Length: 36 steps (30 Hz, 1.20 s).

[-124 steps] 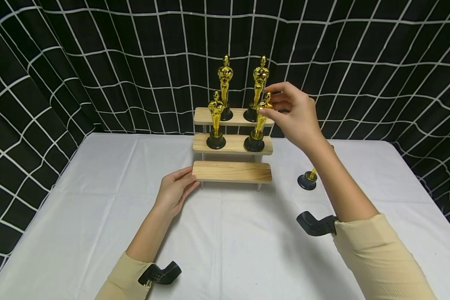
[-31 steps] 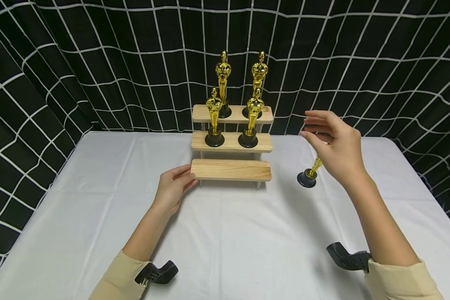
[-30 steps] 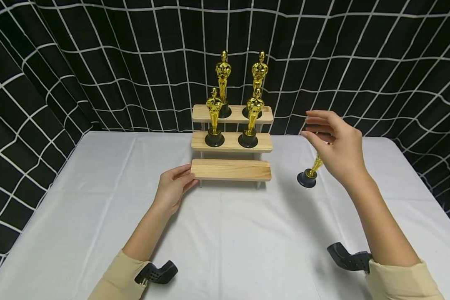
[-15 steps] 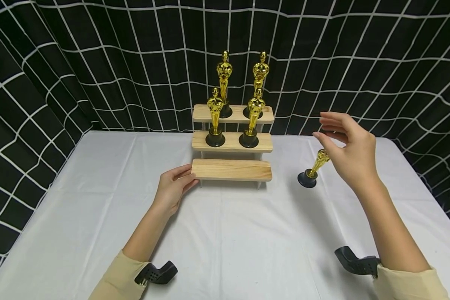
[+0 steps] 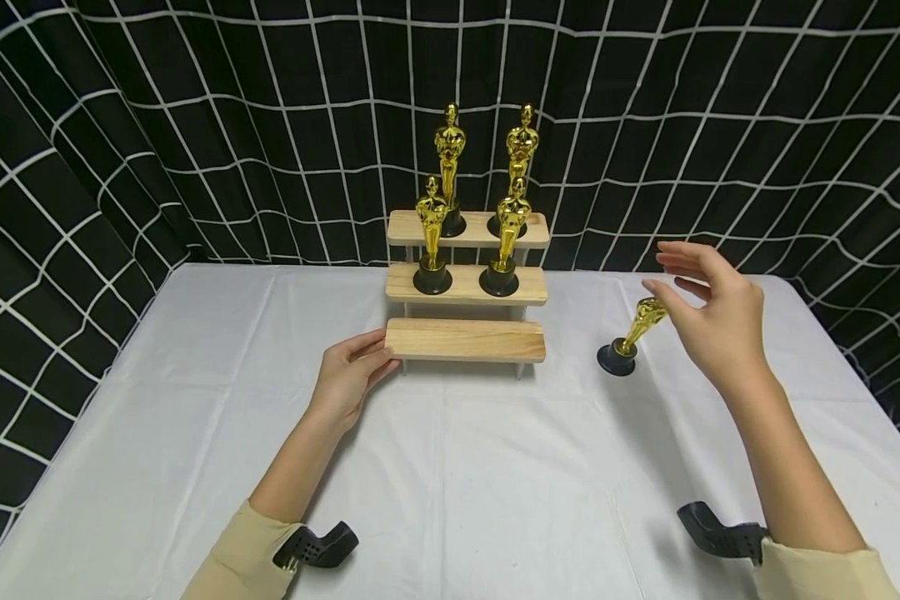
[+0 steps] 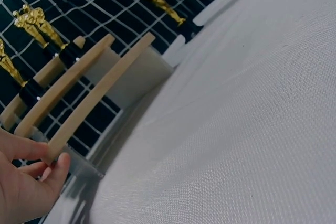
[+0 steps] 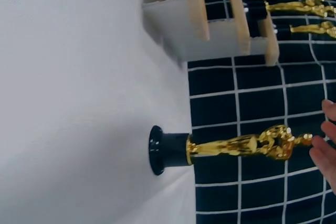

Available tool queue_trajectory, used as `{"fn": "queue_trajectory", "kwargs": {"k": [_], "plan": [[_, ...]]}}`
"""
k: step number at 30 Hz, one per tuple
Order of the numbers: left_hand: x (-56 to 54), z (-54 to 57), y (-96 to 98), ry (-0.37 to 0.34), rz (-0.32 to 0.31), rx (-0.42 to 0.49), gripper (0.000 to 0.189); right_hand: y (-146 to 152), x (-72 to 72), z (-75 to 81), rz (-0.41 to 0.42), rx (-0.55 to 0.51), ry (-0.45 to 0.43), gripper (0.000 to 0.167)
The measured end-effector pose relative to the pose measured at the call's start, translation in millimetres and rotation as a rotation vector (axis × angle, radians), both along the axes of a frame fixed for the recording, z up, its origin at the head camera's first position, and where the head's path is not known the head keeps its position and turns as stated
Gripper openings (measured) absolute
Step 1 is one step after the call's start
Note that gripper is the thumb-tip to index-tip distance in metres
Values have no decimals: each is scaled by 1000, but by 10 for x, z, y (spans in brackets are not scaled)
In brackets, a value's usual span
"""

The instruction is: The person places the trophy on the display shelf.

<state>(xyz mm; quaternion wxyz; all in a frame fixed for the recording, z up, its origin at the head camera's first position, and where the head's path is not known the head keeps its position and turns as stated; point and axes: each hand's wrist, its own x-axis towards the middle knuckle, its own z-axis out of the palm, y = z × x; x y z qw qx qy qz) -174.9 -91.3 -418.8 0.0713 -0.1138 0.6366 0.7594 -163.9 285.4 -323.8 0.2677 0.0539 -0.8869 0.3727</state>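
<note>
A three-tier wooden display stand (image 5: 465,340) with clear supports stands at the middle of the white table. My left hand (image 5: 348,375) pinches the left end of its lowest shelf between thumb and fingers, plain in the left wrist view too. Two gold trophy statuettes on black bases stand on the top shelf; two more, such as the front left statuette (image 5: 432,229), stand on the middle shelf. One statuette (image 7: 236,145) stands upright on the table right of the stand. Beside its head is my right hand (image 5: 716,312), thumb and fingers parted, holding nothing.
A white cloth (image 5: 495,483) covers the table. Behind and at the sides hangs a black curtain with a white grid (image 5: 270,133). Black wrist mounts (image 5: 720,532) sit on both sleeves.
The right hand has let go of the front right statuette, which now stands farther left on the middle shelf. It has moved right and down to the lone statuette. The left hand stays.
</note>
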Motion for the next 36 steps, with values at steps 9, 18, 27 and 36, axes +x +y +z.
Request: {"fn": "queue_trajectory", "kwargs": {"k": [9, 18, 27, 36], "plan": [[-1, -5, 5, -1, 5, 10, 44, 86, 30, -181, -8, -34, -32, 43], [0, -6, 2, 6, 0, 9, 44, 153, 72, -341, -24, -65, -80, 48], [-1, -10, -5, 9, 3, 18, 43, 169, 44, -448, -9, -133, -65, 49], [1, -17, -11, 13, -1, 23, 44, 137, -18, -487, -1, -163, -78, 47]]}}
